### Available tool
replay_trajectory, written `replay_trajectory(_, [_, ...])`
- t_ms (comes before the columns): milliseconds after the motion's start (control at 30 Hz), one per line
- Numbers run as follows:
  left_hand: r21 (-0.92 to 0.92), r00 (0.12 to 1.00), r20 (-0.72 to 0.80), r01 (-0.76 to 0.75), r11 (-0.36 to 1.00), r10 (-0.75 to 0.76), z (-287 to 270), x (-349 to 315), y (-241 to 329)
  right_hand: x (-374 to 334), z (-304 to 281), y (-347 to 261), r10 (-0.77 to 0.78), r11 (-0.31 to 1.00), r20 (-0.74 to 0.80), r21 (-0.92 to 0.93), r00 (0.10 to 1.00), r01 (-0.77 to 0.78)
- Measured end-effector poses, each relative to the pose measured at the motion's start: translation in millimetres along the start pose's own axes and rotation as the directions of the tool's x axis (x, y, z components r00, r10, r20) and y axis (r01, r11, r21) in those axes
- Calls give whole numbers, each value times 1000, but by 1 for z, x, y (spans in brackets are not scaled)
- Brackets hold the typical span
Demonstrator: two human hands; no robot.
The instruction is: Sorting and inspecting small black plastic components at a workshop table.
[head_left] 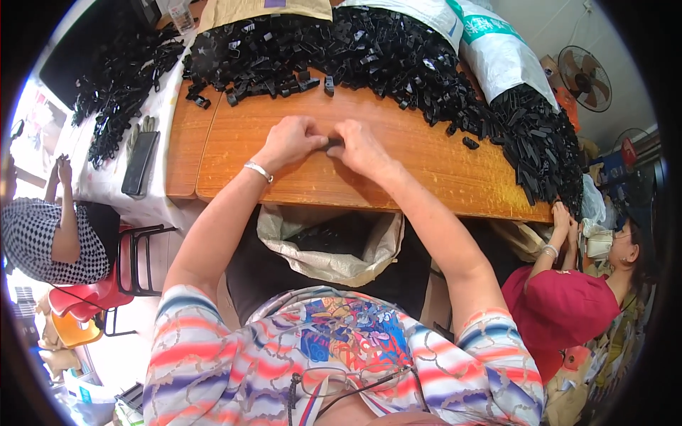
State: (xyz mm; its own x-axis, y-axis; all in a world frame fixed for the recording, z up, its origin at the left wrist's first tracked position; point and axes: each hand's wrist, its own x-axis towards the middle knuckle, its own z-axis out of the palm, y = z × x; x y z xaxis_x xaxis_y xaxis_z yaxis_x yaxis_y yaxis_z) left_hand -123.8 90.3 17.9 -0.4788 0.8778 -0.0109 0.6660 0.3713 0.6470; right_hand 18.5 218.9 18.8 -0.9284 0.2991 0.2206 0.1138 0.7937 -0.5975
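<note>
Facing inward, left hand (293, 139), right hand (363, 149), apparently pinching a black piece (332, 143)

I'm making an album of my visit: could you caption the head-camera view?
Left hand and right hand hold a small dark piece at a wooden table, before heaped black parts.

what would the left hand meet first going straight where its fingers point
The left hand would likely meet the right hand first, across the small black plastic-looking piece between them; depth is unclear.
</note>
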Motion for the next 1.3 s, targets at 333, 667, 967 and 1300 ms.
replay_trajectory(333, [223,862,-490,-19,975,129,-20,24,-35,-96,-12,-51,-160,979,219,-88,962,183])
replay_trajectory(667, [441,804,-526,-19,898,276,-33,67,-50,31,-27,27,-95,957,-207,-289,974,32])
replay_trajectory(967, [294,875,-420,-119,948,240,-29,19,-21,95,-7,68,-82,864,-217,-502,973,-40])
replay_trajectory(1300, [173,957,-232,-134,976,172,-8,-14,3,15,-26,38,-243,961,-88,-158,966,227])
